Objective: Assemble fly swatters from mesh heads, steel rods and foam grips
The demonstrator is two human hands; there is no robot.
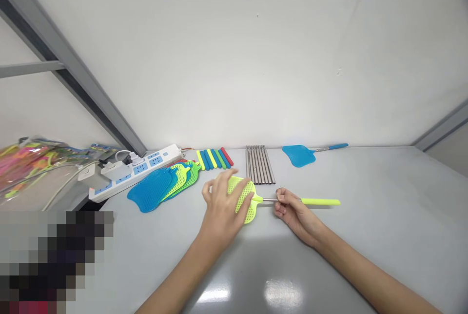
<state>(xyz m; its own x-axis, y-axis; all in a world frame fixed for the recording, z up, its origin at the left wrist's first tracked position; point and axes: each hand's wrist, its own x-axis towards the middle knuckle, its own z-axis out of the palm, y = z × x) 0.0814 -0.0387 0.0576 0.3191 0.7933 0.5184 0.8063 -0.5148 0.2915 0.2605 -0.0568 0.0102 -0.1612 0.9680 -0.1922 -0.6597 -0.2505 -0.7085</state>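
Held swatter (258,199): before me, head (251,213) to the left, handle (321,202) to the right.
My left hand (224,199): over its head.
My right hand (295,214): at its shaft (269,200).
Rods (260,165): side by side on the table (373,236), behind the held swatter.
Loose handles (214,158): in a row, left of the rods.
Loose heads (155,188): overlapping, further left, before the power strip (141,168).
Second swatter (300,155): right of the rods, near the wall (292,60).

Brightly lit — glare (two patches) on tabletop (387,206).
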